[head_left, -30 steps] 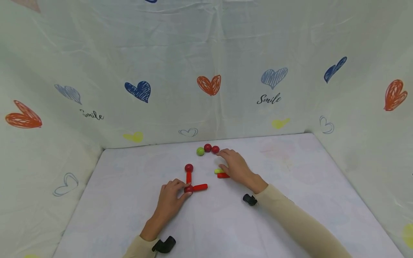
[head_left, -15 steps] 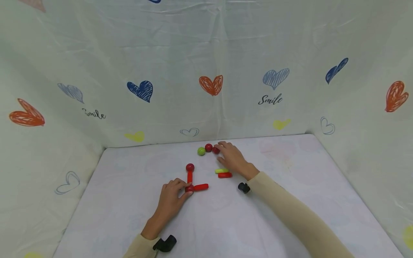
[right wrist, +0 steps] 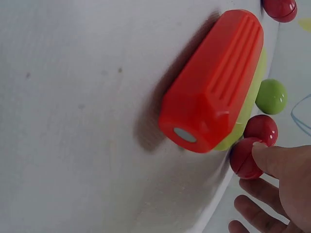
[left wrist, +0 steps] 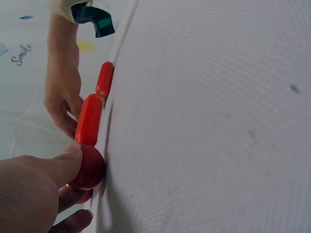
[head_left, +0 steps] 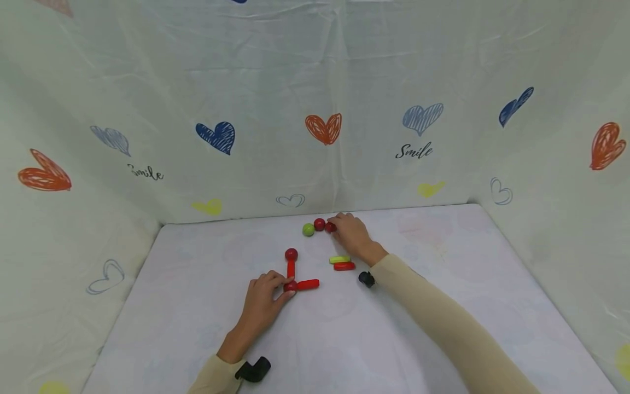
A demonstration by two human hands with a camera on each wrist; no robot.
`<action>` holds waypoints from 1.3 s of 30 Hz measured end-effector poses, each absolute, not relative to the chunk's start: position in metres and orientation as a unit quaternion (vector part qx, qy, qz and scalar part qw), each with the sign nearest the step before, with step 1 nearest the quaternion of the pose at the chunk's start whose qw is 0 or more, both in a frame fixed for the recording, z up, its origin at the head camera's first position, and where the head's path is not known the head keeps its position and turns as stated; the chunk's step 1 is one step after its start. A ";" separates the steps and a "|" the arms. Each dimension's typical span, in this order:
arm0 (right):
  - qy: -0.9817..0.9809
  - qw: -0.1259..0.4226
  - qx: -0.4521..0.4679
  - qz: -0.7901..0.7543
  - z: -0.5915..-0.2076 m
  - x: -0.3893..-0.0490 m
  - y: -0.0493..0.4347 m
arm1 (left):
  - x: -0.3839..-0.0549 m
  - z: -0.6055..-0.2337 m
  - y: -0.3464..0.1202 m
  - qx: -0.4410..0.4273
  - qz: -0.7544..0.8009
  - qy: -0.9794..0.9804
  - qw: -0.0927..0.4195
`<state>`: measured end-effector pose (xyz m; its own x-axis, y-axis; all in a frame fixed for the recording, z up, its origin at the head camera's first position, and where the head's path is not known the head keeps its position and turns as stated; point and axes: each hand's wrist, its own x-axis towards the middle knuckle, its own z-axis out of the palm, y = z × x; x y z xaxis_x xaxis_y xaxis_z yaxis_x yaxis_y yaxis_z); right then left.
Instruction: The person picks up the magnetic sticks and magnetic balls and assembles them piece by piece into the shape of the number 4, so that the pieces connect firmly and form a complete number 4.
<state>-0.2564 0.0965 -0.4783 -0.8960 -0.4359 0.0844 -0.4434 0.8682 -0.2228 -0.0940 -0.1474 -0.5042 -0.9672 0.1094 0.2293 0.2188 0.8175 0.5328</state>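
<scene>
My left hand (head_left: 263,301) pinches a red ball (left wrist: 91,167) between thumb and fingers. Two red rods meet that ball: an upright-lying rod (head_left: 291,269) reaching away and a second rod (head_left: 308,284) pointing right. A further red ball (head_left: 291,254) caps the far end of the first rod. At the back of the table, my right hand (head_left: 350,232) has its thumb and fingers on the rightmost red ball (right wrist: 243,159). Beside it sit another red ball (head_left: 319,224) and a green ball (head_left: 308,230).
Between the hands and nearer than the loose balls lie a yellow-green rod (head_left: 339,259) and a loose red rod (right wrist: 211,82) side by side. The loose red rod's end shows a grey disc. A white cloth wall (head_left: 266,175) with printed hearts rises behind the table (head_left: 418,306).
The right hand has moved left and away, from above the loose rods to the rightmost red ball, and now grips it. The rods are uncovered. The left hand keeps its hold.
</scene>
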 end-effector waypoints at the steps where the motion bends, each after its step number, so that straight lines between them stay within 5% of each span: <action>1: -0.967 0.016 0.224 0.120 -0.478 -0.257 0.096 | -0.094 -0.504 -0.147 -0.087 -0.290 -0.948 0.095; 22: -0.967 -0.001 0.197 0.163 -0.477 -0.252 0.096 | -0.093 -0.503 -0.145 -0.079 -0.297 -0.947 0.089; 39: -0.942 0.024 0.244 0.231 -0.468 -0.197 0.100 | -0.095 -0.501 -0.145 -0.073 -0.294 -0.950 0.081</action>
